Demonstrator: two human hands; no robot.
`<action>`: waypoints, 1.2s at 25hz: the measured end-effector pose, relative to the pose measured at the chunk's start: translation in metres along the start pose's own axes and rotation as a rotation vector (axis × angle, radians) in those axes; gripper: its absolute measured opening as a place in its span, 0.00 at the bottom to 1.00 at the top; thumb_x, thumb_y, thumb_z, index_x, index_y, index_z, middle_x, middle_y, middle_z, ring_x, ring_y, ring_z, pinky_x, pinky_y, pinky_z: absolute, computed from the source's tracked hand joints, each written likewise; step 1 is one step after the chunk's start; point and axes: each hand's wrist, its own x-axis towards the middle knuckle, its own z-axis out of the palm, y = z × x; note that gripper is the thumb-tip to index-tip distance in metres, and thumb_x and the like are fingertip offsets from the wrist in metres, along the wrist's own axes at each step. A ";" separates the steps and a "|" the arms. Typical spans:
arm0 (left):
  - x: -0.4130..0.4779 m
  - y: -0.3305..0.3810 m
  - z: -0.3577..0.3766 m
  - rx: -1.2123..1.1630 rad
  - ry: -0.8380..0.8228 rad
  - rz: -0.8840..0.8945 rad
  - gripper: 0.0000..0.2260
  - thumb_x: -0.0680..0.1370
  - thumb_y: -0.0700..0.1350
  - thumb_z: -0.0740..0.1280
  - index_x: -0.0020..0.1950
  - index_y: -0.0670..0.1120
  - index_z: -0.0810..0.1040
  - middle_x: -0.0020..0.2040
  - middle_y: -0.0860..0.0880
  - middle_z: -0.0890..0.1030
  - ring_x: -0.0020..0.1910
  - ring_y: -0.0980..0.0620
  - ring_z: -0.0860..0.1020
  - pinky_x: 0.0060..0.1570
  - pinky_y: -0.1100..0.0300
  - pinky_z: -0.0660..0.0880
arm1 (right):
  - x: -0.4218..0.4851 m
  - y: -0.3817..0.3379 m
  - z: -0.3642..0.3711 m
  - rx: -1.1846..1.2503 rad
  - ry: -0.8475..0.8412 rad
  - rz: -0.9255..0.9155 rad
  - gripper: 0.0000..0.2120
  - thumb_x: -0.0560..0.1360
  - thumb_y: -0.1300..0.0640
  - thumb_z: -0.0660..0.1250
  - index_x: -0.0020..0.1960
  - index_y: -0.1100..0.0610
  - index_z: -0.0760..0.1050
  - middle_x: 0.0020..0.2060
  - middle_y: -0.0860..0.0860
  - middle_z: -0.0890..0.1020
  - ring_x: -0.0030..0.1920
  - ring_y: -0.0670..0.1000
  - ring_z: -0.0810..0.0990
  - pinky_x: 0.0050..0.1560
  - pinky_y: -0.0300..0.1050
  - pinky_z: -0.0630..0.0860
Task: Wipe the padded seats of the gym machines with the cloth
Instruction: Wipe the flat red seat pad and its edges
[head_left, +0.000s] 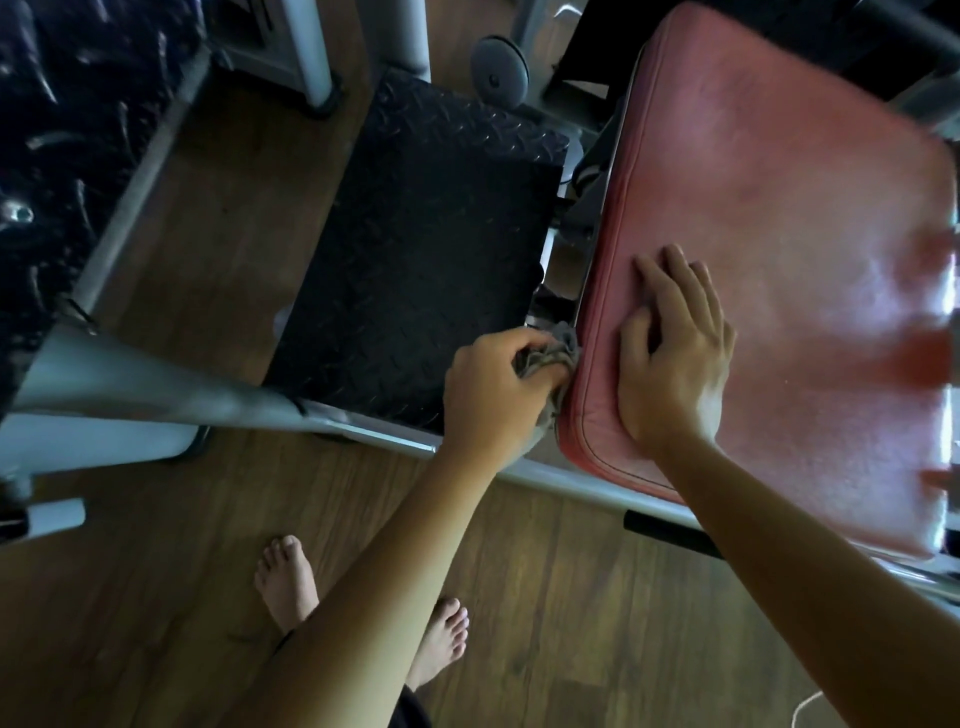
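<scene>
A red padded seat (769, 218) fills the right half of the view, worn and shiny toward its right side. My left hand (493, 389) grips a crumpled grey cloth (556, 353) and holds it against the seat's left side edge. My right hand (675, 348) lies flat on top of the seat near its left edge, fingers straight and pointing away from me. Part of the cloth hangs down behind my left hand, hidden.
A black diamond-plate footplate (426, 249) sits left of the seat. Grey machine frame tubes (156, 389) cross at the left, and a white bar (566, 483) runs under the seat. My bare feet (285, 582) stand on the wooden floor (571, 597).
</scene>
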 end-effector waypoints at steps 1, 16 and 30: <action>0.006 0.001 0.001 0.021 0.000 -0.012 0.06 0.76 0.46 0.73 0.52 0.50 0.85 0.45 0.56 0.86 0.44 0.61 0.83 0.44 0.69 0.76 | 0.000 0.000 -0.001 -0.007 0.004 -0.002 0.22 0.82 0.54 0.55 0.75 0.47 0.69 0.77 0.46 0.66 0.79 0.48 0.57 0.78 0.53 0.55; 0.053 0.135 0.031 0.248 -0.355 0.101 0.24 0.82 0.50 0.65 0.77 0.46 0.68 0.75 0.49 0.71 0.70 0.53 0.71 0.73 0.55 0.66 | 0.003 0.026 -0.064 0.792 0.199 0.412 0.19 0.82 0.57 0.58 0.71 0.47 0.74 0.64 0.44 0.78 0.63 0.37 0.75 0.62 0.31 0.71; 0.038 0.050 0.072 0.186 0.113 0.540 0.07 0.81 0.37 0.64 0.55 0.43 0.81 0.52 0.48 0.79 0.53 0.49 0.76 0.54 0.53 0.74 | -0.016 0.033 -0.063 0.170 0.052 0.278 0.23 0.78 0.39 0.62 0.73 0.40 0.69 0.70 0.44 0.71 0.70 0.50 0.69 0.72 0.55 0.63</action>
